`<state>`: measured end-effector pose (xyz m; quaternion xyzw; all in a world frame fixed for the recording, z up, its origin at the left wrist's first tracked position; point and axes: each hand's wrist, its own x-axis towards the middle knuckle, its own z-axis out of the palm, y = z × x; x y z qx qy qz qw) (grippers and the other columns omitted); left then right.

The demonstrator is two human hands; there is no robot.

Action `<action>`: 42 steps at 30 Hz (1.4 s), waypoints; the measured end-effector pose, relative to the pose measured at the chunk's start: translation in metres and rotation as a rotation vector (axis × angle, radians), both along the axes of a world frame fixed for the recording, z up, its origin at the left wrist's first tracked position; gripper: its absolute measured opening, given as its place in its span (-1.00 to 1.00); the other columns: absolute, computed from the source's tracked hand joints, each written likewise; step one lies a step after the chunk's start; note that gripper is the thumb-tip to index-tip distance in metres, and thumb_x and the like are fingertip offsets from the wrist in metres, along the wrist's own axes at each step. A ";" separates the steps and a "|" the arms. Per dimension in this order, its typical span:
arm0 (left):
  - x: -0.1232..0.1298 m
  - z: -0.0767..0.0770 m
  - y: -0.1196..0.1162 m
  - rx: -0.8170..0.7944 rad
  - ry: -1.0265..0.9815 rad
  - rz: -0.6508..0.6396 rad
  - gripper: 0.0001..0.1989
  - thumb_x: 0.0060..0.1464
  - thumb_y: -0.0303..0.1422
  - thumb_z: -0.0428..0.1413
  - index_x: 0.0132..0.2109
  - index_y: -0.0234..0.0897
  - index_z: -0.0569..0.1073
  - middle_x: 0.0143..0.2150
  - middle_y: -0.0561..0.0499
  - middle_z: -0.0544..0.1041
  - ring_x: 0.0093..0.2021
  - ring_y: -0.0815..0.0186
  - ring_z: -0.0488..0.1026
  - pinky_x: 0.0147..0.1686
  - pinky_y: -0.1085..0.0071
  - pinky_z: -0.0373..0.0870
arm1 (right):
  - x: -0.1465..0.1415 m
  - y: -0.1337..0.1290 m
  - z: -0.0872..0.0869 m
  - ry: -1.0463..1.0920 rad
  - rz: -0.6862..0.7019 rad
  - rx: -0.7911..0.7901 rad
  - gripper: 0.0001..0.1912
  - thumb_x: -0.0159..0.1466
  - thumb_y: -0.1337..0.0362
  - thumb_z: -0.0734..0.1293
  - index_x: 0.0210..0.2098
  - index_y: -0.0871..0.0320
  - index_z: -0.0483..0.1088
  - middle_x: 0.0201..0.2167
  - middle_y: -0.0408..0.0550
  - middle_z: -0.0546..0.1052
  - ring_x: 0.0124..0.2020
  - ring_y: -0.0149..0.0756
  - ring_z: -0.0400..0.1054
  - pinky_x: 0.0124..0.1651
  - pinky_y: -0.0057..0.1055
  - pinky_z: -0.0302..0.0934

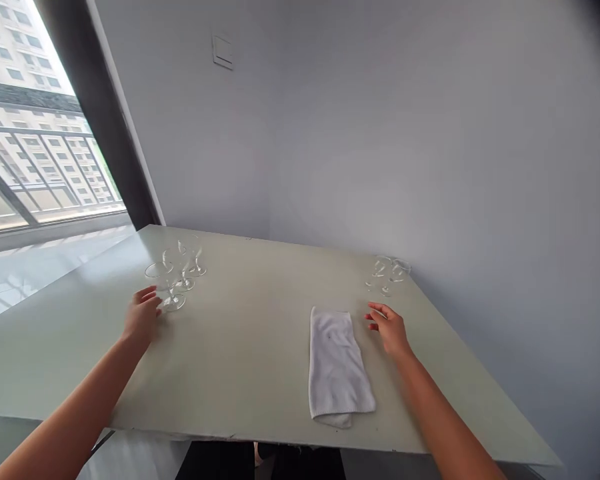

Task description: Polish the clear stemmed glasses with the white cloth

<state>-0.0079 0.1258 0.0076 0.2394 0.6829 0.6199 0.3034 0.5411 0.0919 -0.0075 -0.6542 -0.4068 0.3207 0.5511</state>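
Left hand (143,315) curled narrowly against the nearest of three coupe glasses (173,290) at ten o'clock, grip unclear; right hand (389,327) open, empty, beside a folded white towel (336,367), further glasses (386,275) at one o'clock

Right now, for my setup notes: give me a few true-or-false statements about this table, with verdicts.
1. The left hand is next to a group of stemmed glasses. True.
2. A folded white towel lies on the table between the two hands. True.
3. The right hand is gripping a glass. False: it is open and holds nothing, beside the towel.
4. All the glasses stand in one group. False: a second group of glasses stands toward the far right of the table.
5. A window to the left of the table shows buildings. True.
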 end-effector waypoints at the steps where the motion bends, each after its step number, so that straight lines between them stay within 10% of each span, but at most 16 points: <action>1: 0.003 0.000 -0.005 0.032 -0.013 0.079 -0.59 -0.33 -0.50 0.09 -0.20 -0.18 0.40 -0.30 0.11 0.36 -0.44 0.47 0.24 -0.50 0.53 0.19 | 0.002 0.009 -0.002 0.021 -0.027 0.007 -0.66 -0.04 0.22 0.34 -0.24 0.17 0.41 -0.05 0.06 0.41 -0.40 -0.32 0.42 -0.54 -0.49 0.31; 8: 0.033 -0.017 -0.031 0.128 0.089 0.187 -0.65 -0.28 -0.47 0.10 -0.21 -0.16 0.38 -0.21 0.12 0.38 -0.51 0.49 0.26 -0.49 0.47 0.20 | 0.017 0.091 -0.009 0.133 -0.236 0.021 -0.46 -0.07 0.32 0.31 -0.05 0.11 0.24 0.08 0.12 0.25 -0.41 -0.38 0.42 -0.54 -0.51 0.33; 17: 0.029 -0.023 -0.026 0.211 0.024 0.240 -0.69 -0.27 -0.43 0.05 -0.24 -0.22 0.32 -0.21 0.06 0.34 -0.48 0.49 0.25 -0.47 0.49 0.25 | -0.018 0.129 -0.007 0.150 -0.206 0.056 -0.71 -0.10 0.23 0.35 -0.39 0.18 0.27 -0.53 -0.21 0.35 -0.68 -0.53 0.16 -0.65 -0.53 0.14; 23: 0.054 -0.004 -0.048 0.252 0.185 0.240 -0.71 -0.16 -0.39 0.03 -0.19 -0.20 0.33 -0.36 0.08 0.31 -0.49 0.44 0.22 -0.49 0.48 0.19 | -0.114 0.085 0.019 0.197 0.174 0.136 -0.65 -0.12 0.19 0.40 -0.35 0.21 0.36 -0.49 -0.15 0.43 -0.64 -0.52 0.22 -0.56 -0.49 0.21; 31: 0.175 0.015 -0.090 0.254 0.186 -0.718 -0.64 -0.14 -0.18 0.17 -0.12 -0.10 0.46 -0.11 -0.08 0.40 -0.36 0.33 0.35 -0.40 0.38 0.28 | -0.242 -0.024 0.053 0.222 0.868 0.064 -0.56 0.08 0.21 0.32 -0.04 0.10 0.24 -0.42 -0.14 0.48 -0.58 -0.43 0.29 -0.61 -0.50 0.17; 37: 0.163 0.023 -0.094 0.188 0.091 -0.740 -0.68 -0.08 -0.09 0.11 -0.26 -0.21 0.48 -0.37 -0.02 0.48 -0.46 0.35 0.34 -0.45 0.40 0.25 | -0.225 -0.051 0.059 0.223 1.051 -0.022 -0.49 0.11 0.26 0.30 0.06 0.05 0.22 -0.07 0.02 0.42 -0.38 -0.36 0.38 -0.41 -0.37 0.29; 42: 0.108 0.026 -0.088 0.191 0.067 -0.535 -0.65 -0.09 -0.10 0.13 -0.25 -0.28 0.40 -0.28 -0.06 0.55 -0.29 0.30 0.40 -0.33 0.43 0.24 | -0.171 -0.053 0.067 0.148 0.905 -0.063 -0.60 0.09 0.19 0.32 -0.06 0.09 0.34 -0.05 0.09 0.41 -0.34 -0.31 0.38 -0.38 -0.34 0.29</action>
